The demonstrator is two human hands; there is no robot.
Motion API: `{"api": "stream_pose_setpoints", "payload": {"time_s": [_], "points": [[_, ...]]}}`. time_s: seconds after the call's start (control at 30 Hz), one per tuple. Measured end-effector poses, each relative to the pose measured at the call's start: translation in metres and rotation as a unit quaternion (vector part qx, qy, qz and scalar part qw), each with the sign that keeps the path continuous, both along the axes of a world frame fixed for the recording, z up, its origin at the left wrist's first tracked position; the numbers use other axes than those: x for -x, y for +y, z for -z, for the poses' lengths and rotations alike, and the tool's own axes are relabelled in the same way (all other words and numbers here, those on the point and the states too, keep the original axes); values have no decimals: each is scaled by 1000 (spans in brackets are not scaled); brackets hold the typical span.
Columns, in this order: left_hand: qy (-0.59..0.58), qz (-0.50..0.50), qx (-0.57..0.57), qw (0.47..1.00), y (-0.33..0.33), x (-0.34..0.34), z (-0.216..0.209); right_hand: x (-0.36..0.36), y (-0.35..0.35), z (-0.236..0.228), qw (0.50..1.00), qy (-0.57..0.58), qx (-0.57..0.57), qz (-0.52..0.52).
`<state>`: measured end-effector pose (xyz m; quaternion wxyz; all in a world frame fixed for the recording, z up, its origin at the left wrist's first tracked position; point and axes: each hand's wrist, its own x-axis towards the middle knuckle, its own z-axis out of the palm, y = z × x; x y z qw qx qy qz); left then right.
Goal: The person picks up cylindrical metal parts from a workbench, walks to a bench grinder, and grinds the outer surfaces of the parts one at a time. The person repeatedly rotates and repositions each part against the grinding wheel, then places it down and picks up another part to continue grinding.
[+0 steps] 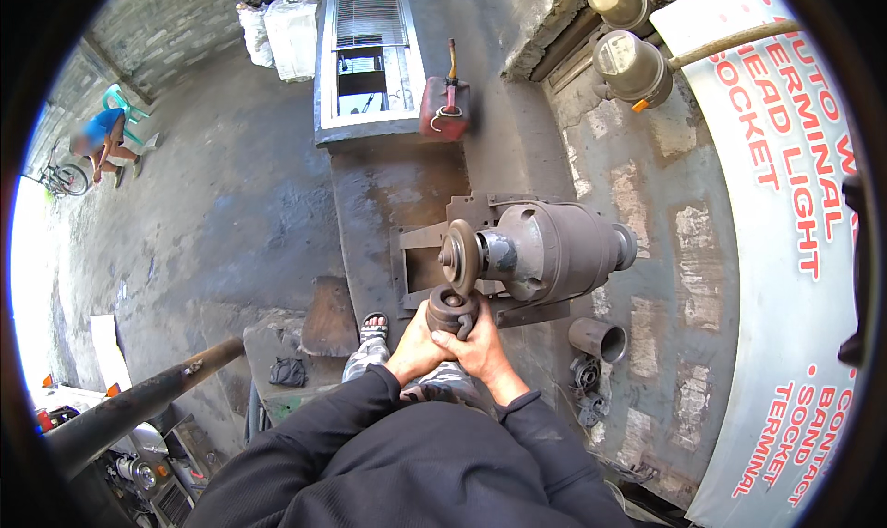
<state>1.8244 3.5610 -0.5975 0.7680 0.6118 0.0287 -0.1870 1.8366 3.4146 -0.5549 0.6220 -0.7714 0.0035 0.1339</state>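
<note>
Both of my hands grip a dark brown, rounded metal part (447, 319) with a round recess and a small curved lug. My left hand (418, 351) wraps its left side. My right hand (484, 346) closes round the right side, the thumbs near each other below it. The part's upper end is right at the lower edge of a grinding wheel (465, 257); I cannot tell whether they touch. This wheel sits on the shaft of a large dusty electric motor (564, 251), fixed on a metal stand (420, 262).
A red fuel can (445, 108) stands beyond the motor, beside a white window frame (370, 61). A metal cylinder (599, 340) lies right. A thick pipe (148, 403) crosses lower left. Two canisters (633, 69) hang upper right by a banner (739, 205). A person (109, 140) sits far left.
</note>
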Motion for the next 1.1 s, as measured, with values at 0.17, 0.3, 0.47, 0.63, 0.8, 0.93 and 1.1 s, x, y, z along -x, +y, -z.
{"api": "stream_pose_setpoints", "payload": {"time_s": [0.17,0.3,0.47,0.63,0.8,0.93,1.1], "points": [[5,61,-37,997,-6,-2,-12,17,-10,-8,995,15,-75,67],[50,94,-36,994,-7,-15,-10,14,-17,1,993,32,-53,101],[62,90,26,994,-3,-29,-4,-4,-16,27,993,59,-60,83],[55,45,97,993,2,-31,1,-18,-9,37,994,92,-46,39],[51,-1,57,997,3,-21,11,-20,1,28,998,62,-24,18],[17,-30,-14,999,4,-4,13,-15,6,15,998,58,-11,-15],[4,-46,-49,998,2,12,0,-3,4,0,997,59,-37,-36]]}}
